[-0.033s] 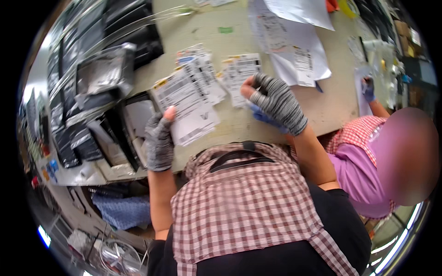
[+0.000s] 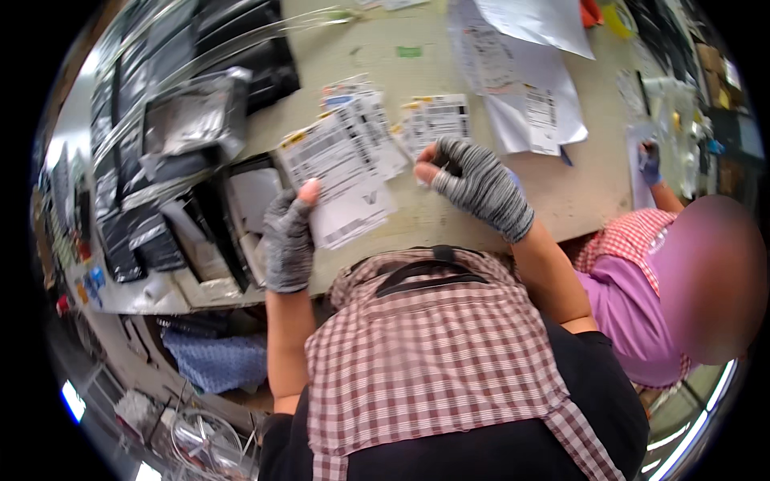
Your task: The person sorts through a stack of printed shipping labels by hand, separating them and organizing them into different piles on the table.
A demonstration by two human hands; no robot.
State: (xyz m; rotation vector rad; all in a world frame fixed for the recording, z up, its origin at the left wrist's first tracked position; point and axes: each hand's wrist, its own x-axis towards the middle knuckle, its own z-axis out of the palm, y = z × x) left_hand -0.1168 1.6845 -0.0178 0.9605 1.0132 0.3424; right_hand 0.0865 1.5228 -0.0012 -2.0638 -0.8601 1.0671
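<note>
Head view: the left hand [image 2: 289, 244], in a grey fingerless glove, is at the desk's [image 2: 433, 220] near edge. Its thumb lies on the left side of the larger batch of printed labels [image 2: 341, 184], fanned toward the desk's middle; whether the hidden fingers clamp beneath cannot be told. The right hand [image 2: 481, 184], gloved alike, has curled fingers, thumb near forefinger; grip undetermined. It is just beside the smaller label batch [image 2: 441, 116]. Black packages [image 2: 241, 40] occupy the desk's far-left corner.

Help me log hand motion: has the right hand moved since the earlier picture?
Yes: the right hand has shifted slightly left, judged against the green mark on the table.
</note>
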